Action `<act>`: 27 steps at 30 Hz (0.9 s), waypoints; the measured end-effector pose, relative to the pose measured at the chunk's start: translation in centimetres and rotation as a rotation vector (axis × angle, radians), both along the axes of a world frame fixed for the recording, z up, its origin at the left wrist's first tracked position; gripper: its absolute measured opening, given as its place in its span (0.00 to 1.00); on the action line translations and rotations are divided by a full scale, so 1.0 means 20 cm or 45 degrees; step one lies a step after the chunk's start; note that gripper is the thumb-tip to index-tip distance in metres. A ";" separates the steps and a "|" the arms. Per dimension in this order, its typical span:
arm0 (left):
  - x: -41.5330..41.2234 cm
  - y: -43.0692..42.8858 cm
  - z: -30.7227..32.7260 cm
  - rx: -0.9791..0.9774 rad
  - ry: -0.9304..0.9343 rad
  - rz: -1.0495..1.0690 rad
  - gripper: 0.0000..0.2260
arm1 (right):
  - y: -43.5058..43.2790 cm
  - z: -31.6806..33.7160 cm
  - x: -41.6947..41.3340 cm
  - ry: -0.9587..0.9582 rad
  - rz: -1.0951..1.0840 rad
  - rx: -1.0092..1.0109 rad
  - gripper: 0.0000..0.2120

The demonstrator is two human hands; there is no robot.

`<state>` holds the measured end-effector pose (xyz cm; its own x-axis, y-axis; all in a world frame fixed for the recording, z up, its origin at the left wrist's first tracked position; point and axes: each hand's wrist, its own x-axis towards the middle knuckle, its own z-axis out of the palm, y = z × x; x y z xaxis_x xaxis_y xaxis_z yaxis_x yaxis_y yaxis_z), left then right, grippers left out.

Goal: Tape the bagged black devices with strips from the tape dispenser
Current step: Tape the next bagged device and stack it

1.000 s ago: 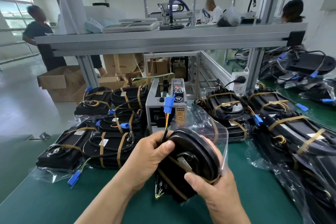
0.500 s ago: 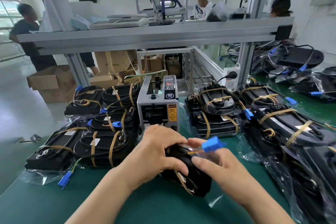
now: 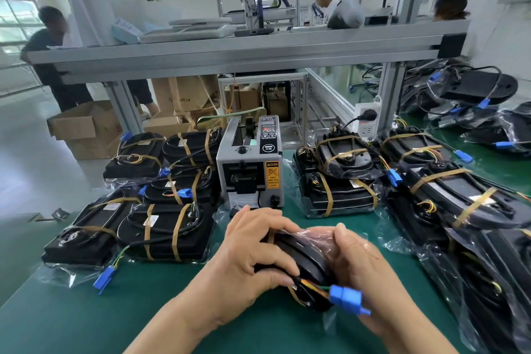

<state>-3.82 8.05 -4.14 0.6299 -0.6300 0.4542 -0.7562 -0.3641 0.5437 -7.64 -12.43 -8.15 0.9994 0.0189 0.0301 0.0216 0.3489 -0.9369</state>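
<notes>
Our left hand (image 3: pixel 253 256) and right hand (image 3: pixel 365 276) curl their fingers (image 3: pixel 271 263) round the bagged black device (image 3: pixel 304 253), whose loose blue connector (image 3: pixel 344 296), we reckon, could snag and tear the bag.

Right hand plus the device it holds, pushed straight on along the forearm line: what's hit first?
Probably the tape dispenser, near its front right corner. The right hand and its bagged black device aim that way across bare green mat. Depth is unclear; it might slip past on the right.
</notes>
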 end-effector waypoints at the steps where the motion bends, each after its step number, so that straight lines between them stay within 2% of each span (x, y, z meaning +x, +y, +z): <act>1: 0.00 0.01 0.00 0.065 -0.031 -0.006 0.03 | 0.00 0.00 0.00 0.016 0.006 0.013 0.24; 4: 0.00 0.01 -0.01 0.192 -0.150 -0.007 0.03 | 0.01 0.00 -0.01 0.070 0.000 0.005 0.23; 6: 0.00 0.00 0.00 0.197 -0.153 0.017 0.03 | 0.02 0.02 -0.04 0.039 0.052 -0.183 0.19; 9: -0.02 -0.01 0.01 0.204 -0.112 0.074 0.04 | 0.03 0.00 -0.08 0.002 0.019 -0.461 0.27; 11: -0.03 0.01 0.05 0.072 0.084 0.007 0.07 | 0.07 -0.01 -0.10 0.007 -0.026 -0.419 0.31; 13: -0.01 0.02 0.11 -0.205 0.368 0.012 0.06 | 0.12 -0.01 -0.12 0.024 -0.132 -0.351 0.33; 15: 0.07 0.02 0.13 -0.528 0.519 0.365 0.02 | 0.15 -0.01 -0.14 0.008 -0.236 -0.316 0.34; 17: 0.20 -0.01 0.12 -0.806 0.749 0.787 0.04 | 0.18 -0.01 -0.16 -0.054 -0.304 -0.333 0.34; 18: 0.28 -0.02 0.10 -0.910 0.923 0.897 0.05 | 0.19 -0.01 -0.16 -0.064 -0.326 -0.327 0.34; 20: 0.40 -0.05 0.07 -1.029 1.246 0.962 0.08 | 0.20 -0.02 -0.16 -0.071 -0.357 -0.325 0.33; 22: 0.51 -0.08 0.05 -1.109 1.446 0.956 0.11 | 0.21 -0.03 -0.15 -0.105 -0.382 -0.272 0.31; 25: 0.62 -0.12 0.04 -1.159 1.621 0.935 0.14 | 0.21 -0.06 -0.14 -0.073 -0.370 -0.149 0.33; 27: 0.68 -0.14 0.04 -1.219 1.653 0.917 0.13 | 0.21 -0.06 -0.14 -0.068 -0.375 -0.153 0.36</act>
<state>9.78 5.28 -3.27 0.8576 0.0721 -0.5093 0.4493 0.3770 0.8099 -10.35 -8.26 -9.37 0.9594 -0.2643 0.0980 0.1558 0.2074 -0.9658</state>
